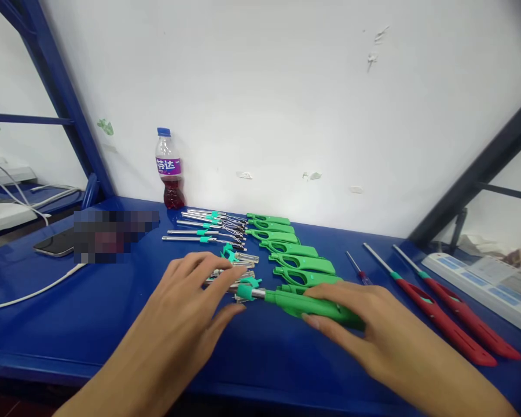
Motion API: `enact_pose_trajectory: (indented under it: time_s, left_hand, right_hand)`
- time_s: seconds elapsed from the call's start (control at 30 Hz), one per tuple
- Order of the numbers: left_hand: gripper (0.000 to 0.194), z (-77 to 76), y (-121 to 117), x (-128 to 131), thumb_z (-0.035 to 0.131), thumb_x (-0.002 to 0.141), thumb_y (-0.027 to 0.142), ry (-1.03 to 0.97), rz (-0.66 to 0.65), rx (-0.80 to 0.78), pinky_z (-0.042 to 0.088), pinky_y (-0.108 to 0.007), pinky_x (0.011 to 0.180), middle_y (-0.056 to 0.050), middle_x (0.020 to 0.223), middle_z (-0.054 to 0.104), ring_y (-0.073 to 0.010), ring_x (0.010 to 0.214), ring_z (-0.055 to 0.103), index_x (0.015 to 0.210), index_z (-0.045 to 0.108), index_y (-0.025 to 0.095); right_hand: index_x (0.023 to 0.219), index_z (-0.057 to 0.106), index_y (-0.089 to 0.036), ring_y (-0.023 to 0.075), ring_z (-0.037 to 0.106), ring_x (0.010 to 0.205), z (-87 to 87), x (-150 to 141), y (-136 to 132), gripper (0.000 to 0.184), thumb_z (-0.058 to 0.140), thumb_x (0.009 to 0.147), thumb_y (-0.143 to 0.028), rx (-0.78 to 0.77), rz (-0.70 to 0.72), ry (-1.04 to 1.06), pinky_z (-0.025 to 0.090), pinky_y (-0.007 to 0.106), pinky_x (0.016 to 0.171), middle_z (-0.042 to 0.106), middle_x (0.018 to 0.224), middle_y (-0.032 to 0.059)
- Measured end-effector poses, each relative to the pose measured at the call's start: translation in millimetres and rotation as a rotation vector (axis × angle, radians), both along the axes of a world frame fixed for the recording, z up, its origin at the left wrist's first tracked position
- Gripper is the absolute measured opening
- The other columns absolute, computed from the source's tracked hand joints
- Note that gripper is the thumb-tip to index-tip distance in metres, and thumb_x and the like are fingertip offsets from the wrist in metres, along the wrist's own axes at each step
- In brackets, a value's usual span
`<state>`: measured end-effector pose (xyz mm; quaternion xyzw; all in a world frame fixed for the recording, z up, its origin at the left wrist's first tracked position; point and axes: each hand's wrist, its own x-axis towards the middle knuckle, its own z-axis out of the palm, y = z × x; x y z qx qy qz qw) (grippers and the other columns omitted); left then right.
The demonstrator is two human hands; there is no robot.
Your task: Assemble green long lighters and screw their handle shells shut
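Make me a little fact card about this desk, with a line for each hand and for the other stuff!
Right hand: holding a green handle with a metal tube sticking out
Left hand: near that tube's teal piece; can't tell if it touches
Other green handles: in a row on the blue table
Metal rods: lying left of the green row
Bottle: upright by the wall, blue cap, dark red drink
Red lighters: two, side by side
Screwdriver: left of the red lighters

white “芬达” lettering, purple bottle label (169, 167)
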<state>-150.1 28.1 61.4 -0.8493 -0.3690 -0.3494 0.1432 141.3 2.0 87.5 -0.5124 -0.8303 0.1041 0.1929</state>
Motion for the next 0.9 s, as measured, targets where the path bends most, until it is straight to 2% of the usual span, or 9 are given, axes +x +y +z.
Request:
enact_pose_trajectory:
  time_s: [0.07, 0.13, 0.23, 0.37, 0.5, 0.57, 0.7, 0.8, 0.9]
  left_hand:
    - [0.015, 0.5, 3, -2, 0.057, 0.109, 0.019, 0.001, -0.075, -0.023, 0.045, -0.041, 0.085, -0.004, 0.112, 0.073, -0.0274, 0.101, 0.063, 0.121, 0.065, 0.024]
    - [0.018, -1.5, 3, 3, 0.051, 0.112, 0.017, 0.012, -0.144, -0.029, 0.045, -0.039, 0.085, -0.002, 0.107, 0.074, -0.0249, 0.098, 0.065, 0.118, 0.066, 0.024]
    - [0.022, -5.3, -1, 12, 0.045, 0.113, 0.014, 0.019, -0.176, -0.033, 0.047, -0.038, 0.086, -0.002, 0.102, 0.075, -0.0231, 0.094, 0.067, 0.12, 0.065, 0.021]
    - [0.019, -7.4, -3, 12, 0.047, 0.111, 0.013, -0.02, -0.188, -0.071, 0.051, -0.037, 0.083, -0.003, 0.1, 0.074, -0.0228, 0.089, 0.067, 0.121, 0.063, 0.019]
    - [0.024, -6.5, -2, 7, 0.049, 0.108, 0.007, -0.035, -0.172, -0.073, 0.054, -0.039, 0.091, -0.005, 0.111, 0.074, -0.024, 0.101, 0.069, 0.125, 0.061, 0.02]
    - [0.023, -4.3, -2, 7, 0.049, 0.107, 0.006, -0.049, -0.194, -0.06, 0.054, -0.037, 0.089, -0.005, 0.108, 0.075, -0.0225, 0.097, 0.07, 0.119, 0.063, 0.019]
    - [0.02, 1.2, -1, 11, 0.049, 0.109, 0.01, -0.061, -0.211, 0.036, 0.051, -0.037, 0.073, -0.004, 0.09, 0.076, -0.0209, 0.078, 0.068, 0.102, 0.066, 0.018]
    - [0.02, 2.2, -1, 12, 0.049, 0.11, 0.011, -0.044, -0.176, 0.077, 0.047, -0.038, 0.071, -0.003, 0.09, 0.077, -0.0211, 0.077, 0.069, 0.106, 0.068, 0.016]
    - [0.019, 1.2, 0, 11, 0.05, 0.11, 0.01, -0.039, -0.163, 0.106, 0.045, -0.038, 0.073, -0.003, 0.093, 0.077, -0.0208, 0.081, 0.069, 0.111, 0.068, 0.015]
  right_hand:
    - [0.125, 0.074, -0.038, 0.0246, 0.077, 0.108, 1.9, -1, -1, 0.025, 0.059, 0.108, -0.049, 0.007, 0.007, -0.004, 0.06, 0.037, 0.092, 0.081, 0.123, -0.0018]
    - [0.125, 0.075, -0.038, 0.0252, 0.078, 0.106, 4.1, -5, -2, 0.026, 0.058, 0.108, -0.048, 0.012, 0.011, -0.013, 0.061, 0.038, 0.092, 0.082, 0.121, -0.0014]
    - [0.125, 0.076, -0.04, 0.0243, 0.08, 0.103, 7.9, -11, -3, 0.027, 0.054, 0.11, -0.046, -0.014, 0.044, -0.017, 0.061, 0.037, 0.089, 0.083, 0.119, -0.0022]
    - [0.122, 0.079, -0.039, 0.0237, 0.081, 0.099, 11.1, -18, -3, 0.028, 0.053, 0.11, -0.044, 0.052, 0.06, 0.013, 0.062, 0.034, 0.082, 0.085, 0.115, -0.0021]
    - [0.12, 0.081, -0.035, 0.0246, 0.081, 0.087, 10.3, -25, -4, 0.028, 0.056, 0.108, -0.041, 0.106, 0.061, 0.014, 0.06, 0.034, 0.075, 0.086, 0.106, 0.0012]
    - [0.118, 0.082, -0.033, 0.0249, 0.08, 0.08, 10.5, -27, -5, 0.029, 0.057, 0.108, -0.042, 0.093, 0.064, 0.016, 0.059, 0.035, 0.073, 0.086, 0.101, 0.0029]
    - [0.11, 0.085, -0.029, 0.0238, 0.076, 0.073, 14.2, -29, -1, 0.031, 0.057, 0.107, -0.043, 0.018, 0.061, 0.034, 0.056, 0.033, 0.069, 0.084, 0.087, 0.0045]
    - [0.106, 0.086, -0.027, 0.0207, 0.072, 0.07, 15.1, -31, 6, 0.033, 0.057, 0.107, -0.042, -0.056, 0.081, 0.063, 0.053, 0.03, 0.067, 0.082, 0.081, 0.0023]
    - [0.106, 0.086, -0.029, 0.0208, 0.072, 0.072, 9.7, -33, 12, 0.033, 0.058, 0.107, -0.045, -0.07, 0.075, 0.08, 0.053, 0.031, 0.07, 0.083, 0.083, 0.0014]
